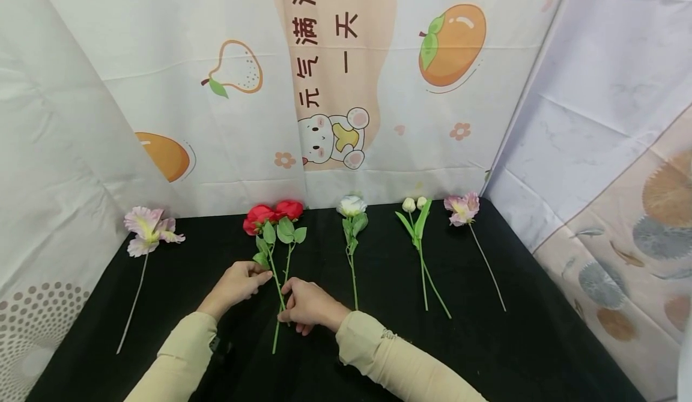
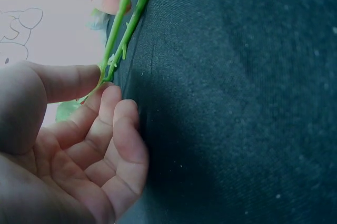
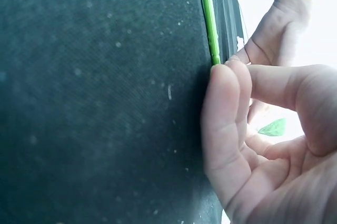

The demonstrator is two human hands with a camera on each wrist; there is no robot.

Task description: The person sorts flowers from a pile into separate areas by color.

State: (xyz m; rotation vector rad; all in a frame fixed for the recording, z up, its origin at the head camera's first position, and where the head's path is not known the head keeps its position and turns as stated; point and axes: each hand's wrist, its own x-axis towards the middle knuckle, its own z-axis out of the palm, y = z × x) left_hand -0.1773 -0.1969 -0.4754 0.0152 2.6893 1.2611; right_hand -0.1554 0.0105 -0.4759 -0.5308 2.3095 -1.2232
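Observation:
Two artificial red roses (image 1: 261,217) lie side by side on the black cloth, their green stems crossing lower down. My left hand (image 1: 238,285) is at the left stem just below the leaves; in the left wrist view its thumb and index finger pinch a green stem (image 2: 117,37), the other fingers curled loosely. Lower along the stems, my right hand (image 1: 313,306) pinches near the crossing. The right wrist view has a cut stem end (image 3: 209,21) sticking out past the right thumb and fingertips, which hide the part they hold.
To the right lie a white rose (image 1: 352,206), white tulips (image 1: 409,205) with two stems, and a pink-purple flower (image 1: 462,209). A similar pink flower (image 1: 148,229) lies at the far left. Printed cloth walls (image 1: 351,185) enclose the black table cloth (image 1: 389,348) at the back and sides.

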